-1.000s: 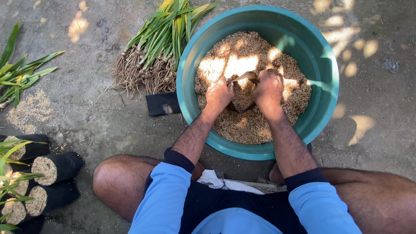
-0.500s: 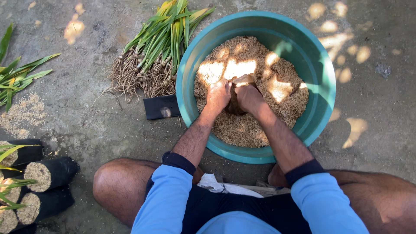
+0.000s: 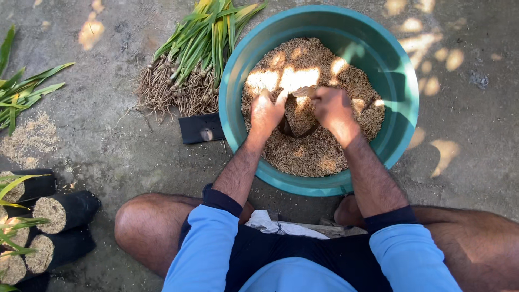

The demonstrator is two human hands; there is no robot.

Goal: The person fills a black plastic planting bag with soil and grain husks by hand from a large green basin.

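Observation:
A teal plastic basin [image 3: 403, 92] holds a heap of brown husk [image 3: 319, 151]. Both my hands are in it. My left hand [image 3: 265, 111] and my right hand [image 3: 332, 108] grip the two sides of the mouth of a small black bag [image 3: 299, 118], which stands sunk in the husk and is filled with it. Most of the bag is hidden by husk and my fingers.
A bundle of green seedlings with bare roots [image 3: 186, 59] lies left of the basin, with a flat black bag [image 3: 201, 128] beside it. Filled black bags with shoots [image 3: 51, 216] stand at lower left. Loose leaves [image 3: 27, 92] and spilled husk [image 3: 30, 138] lie on the concrete.
My right hand has moved in toward the left hand, and both now close on the bag's mouth. The view has shifted slightly.

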